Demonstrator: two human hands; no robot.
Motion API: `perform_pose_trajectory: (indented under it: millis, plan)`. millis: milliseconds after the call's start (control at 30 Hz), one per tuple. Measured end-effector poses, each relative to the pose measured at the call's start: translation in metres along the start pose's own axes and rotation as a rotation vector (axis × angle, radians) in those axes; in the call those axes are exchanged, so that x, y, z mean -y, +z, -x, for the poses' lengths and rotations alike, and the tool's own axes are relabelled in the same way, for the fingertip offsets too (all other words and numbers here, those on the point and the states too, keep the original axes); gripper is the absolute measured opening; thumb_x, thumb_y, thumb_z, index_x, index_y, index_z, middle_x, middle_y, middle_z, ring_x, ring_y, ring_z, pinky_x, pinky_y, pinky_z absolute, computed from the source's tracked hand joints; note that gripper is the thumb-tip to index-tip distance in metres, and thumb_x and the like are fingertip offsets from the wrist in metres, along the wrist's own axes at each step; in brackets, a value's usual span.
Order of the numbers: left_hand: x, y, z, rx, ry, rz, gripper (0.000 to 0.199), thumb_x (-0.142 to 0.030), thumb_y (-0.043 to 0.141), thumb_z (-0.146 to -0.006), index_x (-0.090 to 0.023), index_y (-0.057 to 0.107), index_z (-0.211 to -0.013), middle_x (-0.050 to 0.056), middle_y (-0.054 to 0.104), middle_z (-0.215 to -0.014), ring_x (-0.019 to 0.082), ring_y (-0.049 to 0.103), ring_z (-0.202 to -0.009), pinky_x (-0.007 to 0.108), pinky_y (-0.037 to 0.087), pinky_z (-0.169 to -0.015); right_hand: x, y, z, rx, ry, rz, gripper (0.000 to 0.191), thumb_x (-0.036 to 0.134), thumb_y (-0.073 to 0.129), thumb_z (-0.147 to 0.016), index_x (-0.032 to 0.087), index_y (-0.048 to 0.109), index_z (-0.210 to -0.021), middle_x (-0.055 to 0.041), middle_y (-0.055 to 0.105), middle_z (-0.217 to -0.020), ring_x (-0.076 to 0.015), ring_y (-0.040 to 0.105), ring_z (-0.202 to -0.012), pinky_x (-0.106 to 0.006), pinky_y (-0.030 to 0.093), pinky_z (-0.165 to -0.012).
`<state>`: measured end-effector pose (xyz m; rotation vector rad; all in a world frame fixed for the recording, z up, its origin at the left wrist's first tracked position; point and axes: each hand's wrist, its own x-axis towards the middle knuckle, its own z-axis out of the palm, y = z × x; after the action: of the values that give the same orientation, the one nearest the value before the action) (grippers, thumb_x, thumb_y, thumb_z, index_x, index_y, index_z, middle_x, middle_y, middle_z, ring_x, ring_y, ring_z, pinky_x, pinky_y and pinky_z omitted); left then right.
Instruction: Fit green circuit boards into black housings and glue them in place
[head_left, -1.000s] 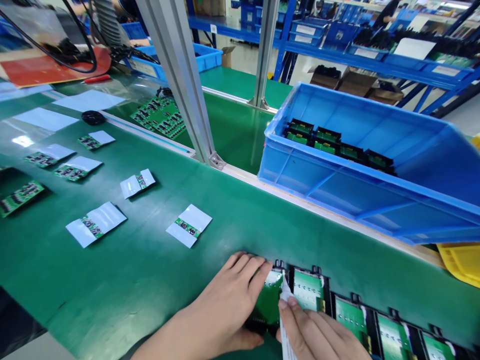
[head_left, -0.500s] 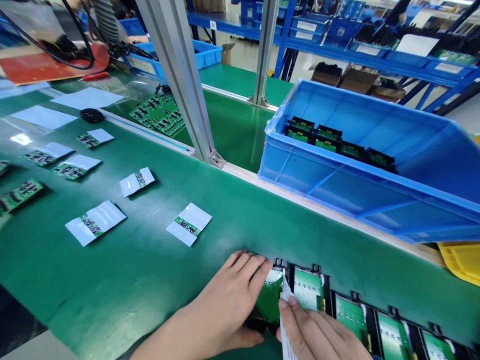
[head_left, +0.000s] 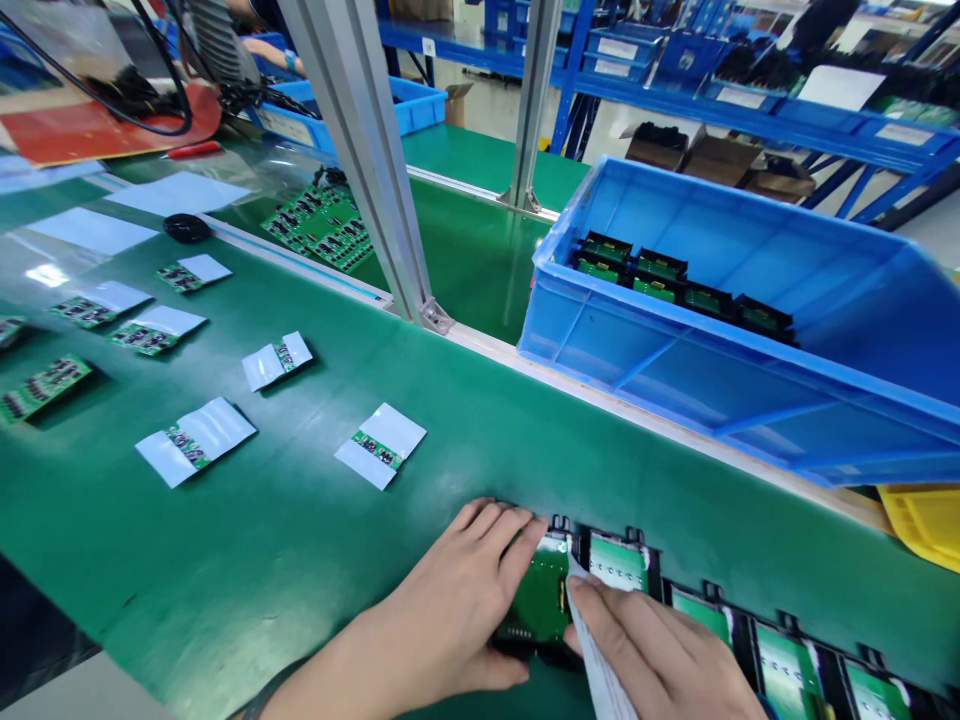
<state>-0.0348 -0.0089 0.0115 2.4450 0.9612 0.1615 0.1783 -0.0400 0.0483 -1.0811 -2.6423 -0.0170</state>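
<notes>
Tip work on, it seemed: right fingers [head_left: 611, 612] pinched the white tube [head_left: 602, 668] against the cased board [head_left: 541, 592] toward the surface's [head_left: 292, 520] near edge; left fingers [head_left: 517, 562] gripped the board, and progress called for steady tip control.

mat [head_left: 300, 540]: green | bin [head_left: 637, 360]: blue | tray [head_left: 926, 525]: yellow | tube [head_left: 600, 660]: white

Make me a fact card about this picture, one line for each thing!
Left hand: on a black case with a green board in it
Right hand: holds a white pointed tube by the board's right edge
More cases: in a row to the right
White-wrapped boards: on the green table, to the left
Blue bin: behind the row, green boards inside
</notes>
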Motion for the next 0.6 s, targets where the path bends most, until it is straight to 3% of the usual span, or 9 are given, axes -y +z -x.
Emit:
perform_pose_trajectory:
  millis: [133,233,367,500,600]
  plan:
    - [0.0,0.0,-0.001,-0.015,-0.011,0.024,0.106,-0.046,0.087,-0.059,-0.008,0.033,-0.143,0.022,0.05,-0.136,0.041,0.047,-0.124,0.059,0.036,-0.106,-0.015,0.0,0.002,-0.122,0.185,-0.271,0.028,0.023,0.044,-0.098,0.016,0.07,-0.106,-0.0073,0.073,-0.09,-0.0169,0.071,-0.072,-0.02,0.057,-0.059]
    - [-0.002,-0.003,-0.002,0.016,-0.032,0.061,0.106,-0.045,0.087,-0.059,-0.008,0.034,-0.143,0.022,0.049,-0.138,0.041,0.046,-0.125,0.059,0.035,-0.107,-0.026,-0.008,0.002,-0.17,0.528,-0.518,0.019,0.034,0.056,-0.093,0.023,0.072,-0.093,-0.0018,0.072,-0.083,-0.0123,0.067,-0.06,-0.016,0.054,-0.055]
    - [-0.002,-0.007,-0.003,0.086,-0.074,0.091,0.109,-0.043,0.088,-0.059,-0.004,0.032,-0.144,0.024,0.046,-0.141,0.04,0.042,-0.129,0.056,0.033,-0.11,-0.038,-0.016,0.007,-0.212,0.917,-0.826,0.035,0.05,0.055,-0.091,0.021,0.073,-0.083,-0.0037,0.068,-0.067,-0.0127,0.058,-0.048,-0.021,0.053,-0.051]
    - [0.0,-0.009,-0.003,0.111,-0.062,0.134,0.113,-0.04,0.087,-0.062,-0.001,0.023,-0.147,0.025,0.039,-0.147,0.038,0.036,-0.136,0.051,0.031,-0.114,-0.038,-0.007,0.01,-0.128,1.017,-1.097,0.036,0.051,0.063,-0.085,0.02,0.072,-0.101,-0.0013,0.06,-0.057,-0.0131,0.054,-0.05,-0.021,0.048,-0.049]
    - [0.002,-0.009,-0.002,0.105,-0.051,0.154,0.112,-0.034,0.085,-0.064,-0.002,0.019,-0.148,0.024,0.036,-0.15,0.036,0.034,-0.138,0.048,0.032,-0.115,-0.026,0.007,0.008,0.012,1.031,-1.199,0.037,0.05,0.067,-0.083,0.018,0.072,-0.1,-0.0015,0.061,-0.058,-0.0121,0.052,-0.05,-0.021,0.046,-0.048]
